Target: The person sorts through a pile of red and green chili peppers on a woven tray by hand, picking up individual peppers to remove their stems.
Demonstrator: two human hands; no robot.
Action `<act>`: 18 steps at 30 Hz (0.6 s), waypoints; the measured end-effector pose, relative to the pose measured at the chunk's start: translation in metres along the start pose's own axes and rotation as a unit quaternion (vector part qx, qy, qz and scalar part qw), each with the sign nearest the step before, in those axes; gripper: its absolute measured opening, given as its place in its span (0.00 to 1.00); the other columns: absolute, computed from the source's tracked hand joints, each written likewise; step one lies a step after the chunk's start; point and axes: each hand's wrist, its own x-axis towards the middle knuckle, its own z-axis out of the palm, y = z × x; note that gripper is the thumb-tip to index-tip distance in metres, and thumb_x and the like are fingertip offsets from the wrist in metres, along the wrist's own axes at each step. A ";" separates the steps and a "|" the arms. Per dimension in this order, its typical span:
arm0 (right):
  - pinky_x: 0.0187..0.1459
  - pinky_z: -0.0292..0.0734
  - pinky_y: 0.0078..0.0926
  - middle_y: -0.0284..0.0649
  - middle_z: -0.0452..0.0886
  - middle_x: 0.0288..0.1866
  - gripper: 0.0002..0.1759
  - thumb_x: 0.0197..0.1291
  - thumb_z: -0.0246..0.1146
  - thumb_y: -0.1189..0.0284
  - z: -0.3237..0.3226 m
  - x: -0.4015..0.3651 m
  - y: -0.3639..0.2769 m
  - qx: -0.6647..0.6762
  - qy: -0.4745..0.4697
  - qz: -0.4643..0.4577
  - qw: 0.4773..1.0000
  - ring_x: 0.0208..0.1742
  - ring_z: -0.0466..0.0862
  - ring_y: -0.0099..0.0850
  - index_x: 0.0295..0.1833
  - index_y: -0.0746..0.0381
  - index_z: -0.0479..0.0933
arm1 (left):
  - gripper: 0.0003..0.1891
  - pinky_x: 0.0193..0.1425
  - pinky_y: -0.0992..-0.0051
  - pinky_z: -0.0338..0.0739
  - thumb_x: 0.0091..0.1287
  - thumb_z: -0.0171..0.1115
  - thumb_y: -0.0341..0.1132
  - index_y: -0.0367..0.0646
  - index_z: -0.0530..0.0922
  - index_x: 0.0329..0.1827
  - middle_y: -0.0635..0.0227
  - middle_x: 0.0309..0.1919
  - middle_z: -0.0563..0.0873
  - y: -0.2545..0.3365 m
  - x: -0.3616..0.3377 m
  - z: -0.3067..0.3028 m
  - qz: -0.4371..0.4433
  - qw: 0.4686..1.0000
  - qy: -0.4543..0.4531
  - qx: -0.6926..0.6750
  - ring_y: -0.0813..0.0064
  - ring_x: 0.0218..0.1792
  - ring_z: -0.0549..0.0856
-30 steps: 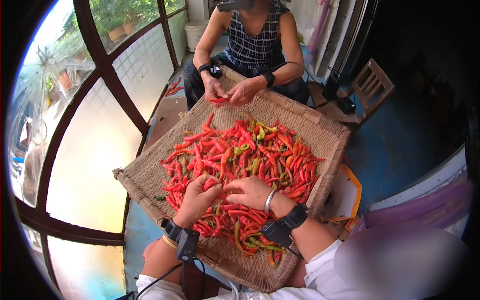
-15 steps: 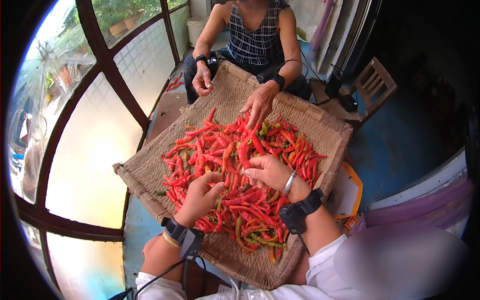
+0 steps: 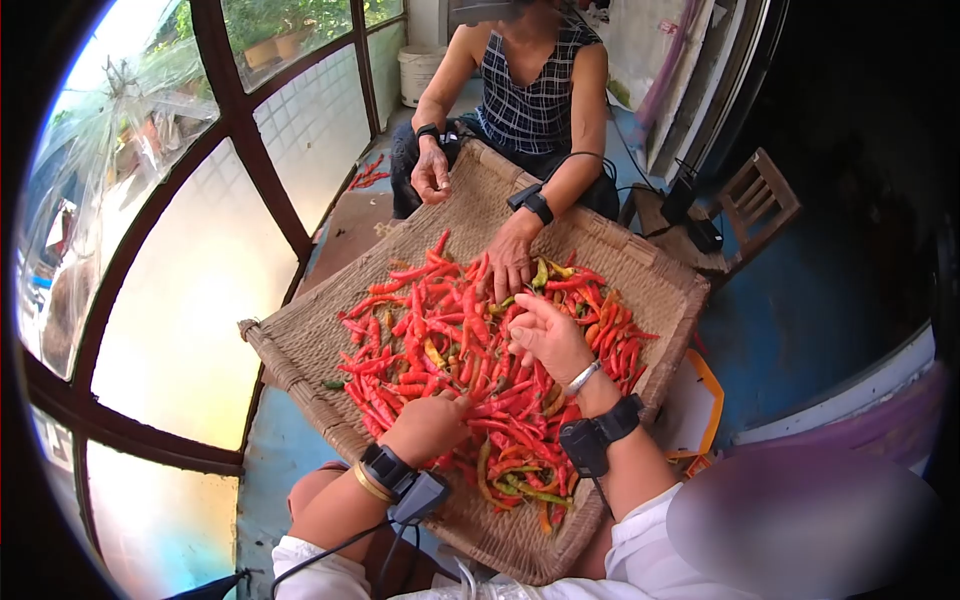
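A square woven tray (image 3: 310, 340) holds a wide heap of red chillies (image 3: 400, 345) with some green and orange ones among them. My left hand (image 3: 430, 428) rests at the near left part of the heap, its fingers curled down at the chillies; what they hold, if anything, is hidden. My right hand (image 3: 548, 335) is above the right middle of the heap, palm turned inward, fingers bent and partly spread, with nothing visible in them. Green and yellow chillies (image 3: 520, 485) lie near the tray's front edge.
Across the tray sits a co-worker, one hand (image 3: 510, 255) on the heap's far side, the other (image 3: 431, 175) above the far left rim. A wooden chair (image 3: 755, 205) stands at the right, an orange-edged box (image 3: 712, 395) beside the tray. Framed windows (image 3: 180, 300) line the left.
My left hand has moved right and down to the chillies. My right hand has risen and opened somewhat. The co-worker's hand has lowered flat onto the heap. The view has shifted slightly.
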 end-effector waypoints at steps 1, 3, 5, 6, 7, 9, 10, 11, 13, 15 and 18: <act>0.34 0.74 0.30 0.43 0.80 0.31 0.22 0.51 0.63 0.66 0.001 0.005 0.003 0.052 0.079 -0.064 0.993 0.30 0.79 0.37 0.51 0.65 0.72 | 0.21 0.36 0.62 0.76 0.53 0.60 0.40 0.42 0.71 0.49 0.55 0.35 0.79 -0.001 0.001 0.004 0.000 1.000 -0.002 0.000 0.57 0.33 0.81; 0.33 0.75 0.28 0.42 0.80 0.31 0.22 0.51 0.63 0.67 0.003 0.006 0.012 -0.126 0.032 -0.060 0.990 0.31 0.79 0.32 0.51 0.64 0.72 | 0.22 0.35 0.61 0.76 0.53 0.60 0.40 0.42 0.70 0.50 0.54 0.35 0.79 -0.001 0.003 0.006 0.002 1.000 -0.004 0.000 0.56 0.33 0.81; 0.38 0.75 0.31 0.44 0.80 0.37 0.21 0.51 0.62 0.66 0.006 0.002 0.014 -0.376 -0.104 -0.042 0.920 0.36 0.80 0.36 0.51 0.62 0.72 | 0.19 0.34 0.61 0.76 0.52 0.60 0.40 0.42 0.73 0.46 0.55 0.32 0.79 0.001 0.005 0.005 -0.007 1.000 -0.001 0.016 0.57 0.33 0.81; 0.43 0.73 0.36 0.46 0.79 0.40 0.21 0.50 0.62 0.64 0.012 0.000 0.020 -0.469 -0.154 -0.078 0.866 0.42 0.79 0.43 0.50 0.60 0.73 | 0.19 0.34 0.61 0.76 0.52 0.60 0.40 0.42 0.73 0.46 0.55 0.32 0.79 0.003 0.006 0.002 -0.007 1.000 -0.001 0.014 0.57 0.33 0.81; 0.45 0.73 0.38 0.46 0.79 0.41 0.20 0.50 0.62 0.64 0.016 -0.005 0.025 -0.496 -0.177 -0.026 0.850 0.44 0.78 0.44 0.49 0.59 0.73 | 0.15 0.34 0.61 0.76 0.52 0.59 0.39 0.41 0.76 0.40 0.55 0.31 0.81 0.005 0.007 -0.004 -0.006 0.998 -0.053 0.035 0.58 0.33 0.82; 0.46 0.72 0.39 0.46 0.79 0.42 0.19 0.50 0.62 0.64 0.028 -0.009 0.029 -0.521 -0.201 0.027 0.829 0.46 0.78 0.44 0.49 0.58 0.74 | 0.11 0.35 0.62 0.77 0.52 0.57 0.38 0.41 0.79 0.34 0.56 0.29 0.82 0.005 0.008 -0.004 -0.006 0.993 -0.105 0.055 0.59 0.34 0.82; 0.47 0.72 0.39 0.45 0.79 0.42 0.19 0.50 0.62 0.64 0.036 -0.010 0.031 -0.566 -0.222 0.050 0.792 0.46 0.78 0.44 0.48 0.58 0.74 | 0.10 0.35 0.62 0.77 0.52 0.57 0.38 0.41 0.79 0.31 0.57 0.27 0.82 0.004 0.008 -0.001 0.014 0.994 -0.094 0.058 0.59 0.33 0.83; 0.47 0.72 0.38 0.45 0.79 0.43 0.18 0.50 0.61 0.64 0.039 -0.009 0.032 -0.609 -0.242 0.072 0.752 0.47 0.78 0.43 0.47 0.57 0.74 | 0.09 0.35 0.63 0.77 0.52 0.57 0.38 0.42 0.80 0.28 0.59 0.25 0.82 0.002 0.009 0.001 0.033 0.994 -0.082 0.062 0.60 0.32 0.83; 0.47 0.72 0.39 0.45 0.79 0.43 0.17 0.51 0.61 0.64 0.038 -0.007 0.035 -0.614 -0.253 0.065 0.745 0.47 0.78 0.43 0.47 0.57 0.74 | 0.09 0.34 0.63 0.77 0.53 0.57 0.38 0.44 0.81 0.28 0.60 0.26 0.82 -0.005 0.010 0.000 0.030 0.993 -0.099 0.064 0.60 0.31 0.83; 0.46 0.73 0.40 0.45 0.79 0.42 0.15 0.52 0.59 0.64 0.034 -0.007 0.040 -0.610 -0.254 0.051 0.749 0.46 0.78 0.42 0.45 0.57 0.75 | 0.09 0.33 0.64 0.76 0.53 0.56 0.39 0.46 0.81 0.28 0.61 0.25 0.82 -0.009 0.007 -0.013 0.030 0.996 -0.085 0.026 0.61 0.30 0.82; 0.45 0.73 0.40 0.45 0.79 0.41 0.14 0.53 0.58 0.63 0.030 -0.009 0.012 -0.596 -0.262 0.086 0.754 0.45 0.78 0.42 0.44 0.58 0.76 | 0.10 0.33 0.66 0.74 0.54 0.58 0.39 0.46 0.81 0.36 0.58 0.26 0.81 -0.027 0.009 -0.043 0.031 0.994 -0.105 -0.028 0.59 0.28 0.80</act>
